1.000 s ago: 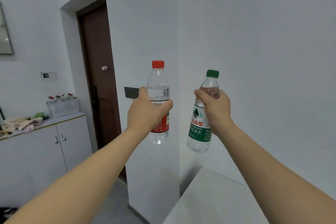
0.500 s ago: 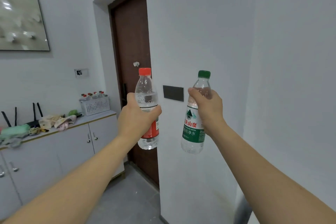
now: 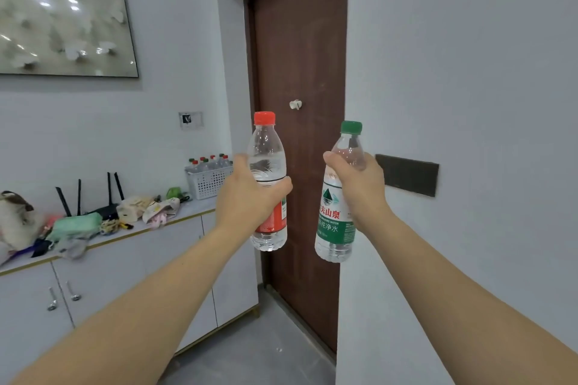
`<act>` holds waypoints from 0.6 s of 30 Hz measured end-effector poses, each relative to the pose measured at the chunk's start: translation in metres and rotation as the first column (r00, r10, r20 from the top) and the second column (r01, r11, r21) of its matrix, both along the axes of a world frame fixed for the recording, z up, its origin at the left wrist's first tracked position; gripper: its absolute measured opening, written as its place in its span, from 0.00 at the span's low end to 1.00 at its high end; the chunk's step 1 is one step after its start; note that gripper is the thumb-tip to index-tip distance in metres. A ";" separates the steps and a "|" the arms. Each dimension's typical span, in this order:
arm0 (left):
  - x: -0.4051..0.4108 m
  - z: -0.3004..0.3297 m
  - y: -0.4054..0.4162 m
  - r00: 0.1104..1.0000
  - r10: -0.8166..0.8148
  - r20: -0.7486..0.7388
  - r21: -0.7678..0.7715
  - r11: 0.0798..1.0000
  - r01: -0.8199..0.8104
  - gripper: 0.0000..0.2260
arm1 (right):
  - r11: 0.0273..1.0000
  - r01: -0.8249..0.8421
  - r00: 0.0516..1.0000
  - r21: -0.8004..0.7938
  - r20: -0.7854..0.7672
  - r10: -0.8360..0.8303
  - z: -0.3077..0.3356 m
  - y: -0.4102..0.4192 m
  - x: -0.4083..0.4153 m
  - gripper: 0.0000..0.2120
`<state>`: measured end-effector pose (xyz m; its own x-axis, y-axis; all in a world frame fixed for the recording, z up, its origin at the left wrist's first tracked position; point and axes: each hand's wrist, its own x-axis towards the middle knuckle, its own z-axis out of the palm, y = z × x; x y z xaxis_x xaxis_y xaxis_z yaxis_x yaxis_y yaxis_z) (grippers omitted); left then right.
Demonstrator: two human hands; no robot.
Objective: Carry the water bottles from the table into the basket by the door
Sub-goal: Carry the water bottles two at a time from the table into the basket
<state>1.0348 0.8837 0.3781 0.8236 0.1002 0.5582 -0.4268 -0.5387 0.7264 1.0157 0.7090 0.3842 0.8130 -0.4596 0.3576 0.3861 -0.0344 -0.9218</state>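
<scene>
My left hand (image 3: 247, 197) grips a clear bottle with a red cap and red label (image 3: 267, 150), held upright at chest height. In my right hand (image 3: 359, 187) is a second bottle, green-capped with a green and white label (image 3: 334, 228), also upright. Both arms reach forward in front of the brown door (image 3: 300, 56). A white perforated basket (image 3: 208, 181) stands on the cabinet top beside the door, left of my left hand. Several capped bottles (image 3: 209, 162) stand inside it.
A white cabinet (image 3: 131, 262) runs along the left wall, its top cluttered with a black router (image 3: 103, 206), bags and cloths. A white wall corner (image 3: 347, 291) juts out on the right, bearing a dark plate (image 3: 406, 175). Grey floor lies below.
The view has swung left and come closer: the door, cabinet and basket loom larger and the table has left the frame. Both hands still hold their bottles upright.
</scene>
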 end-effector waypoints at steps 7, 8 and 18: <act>0.126 0.016 0.097 1.000 -0.001 0.024 -0.020 1.000 0.001 0.26 | 1.000 0.019 1.000 -0.004 0.007 -0.019 0.009 0.081 0.116 0.15; 0.142 0.020 0.108 1.000 -0.009 0.029 -0.027 1.000 0.009 0.25 | 1.000 0.016 1.000 0.004 0.013 -0.016 0.012 0.091 0.131 0.16; 0.307 0.006 0.149 1.000 -0.016 -0.009 -0.046 0.999 0.015 0.26 | 1.000 -0.006 1.000 0.027 -0.006 0.006 -0.001 0.136 0.288 0.15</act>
<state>1.3416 1.0324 0.3845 0.8303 0.1125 0.5458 -0.4282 -0.4980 0.7541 1.3037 0.8455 0.3835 0.8178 -0.4640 0.3404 0.3810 -0.0068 -0.9246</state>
